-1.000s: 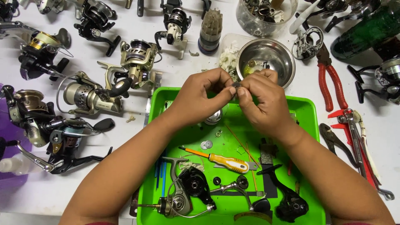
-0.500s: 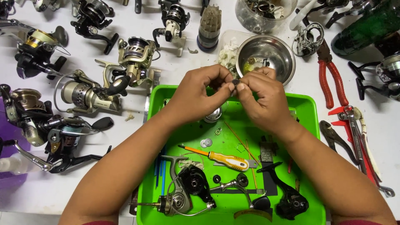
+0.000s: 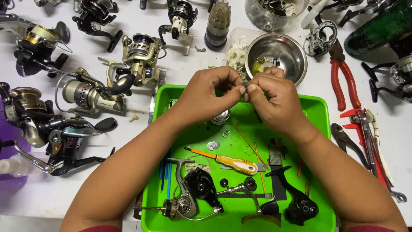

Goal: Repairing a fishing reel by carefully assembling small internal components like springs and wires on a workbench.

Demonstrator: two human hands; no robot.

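Head view, items in descending order of size:

1. White table, bearing several fishing reels; one silver reel lies left of the tray.
2. Green tray, holding a dismantled reel body, a black handle part and loose washers.
3. Steel bowl, just beyond the tray's far rim, directly behind the hands.
4. Left hand and right hand, brought together over the far end of the tray, fingertips meeting.
5. Red-handled pliers, on the table right of the bowl, apart from both hands.
6. Orange-handled screwdriver, lying in the tray below the hands, untouched.
7. Small metal part, pinched between the thumb and forefinger tips of both hands, at the point where they meet, above the tray's far rim; its exact shape cannot be told.
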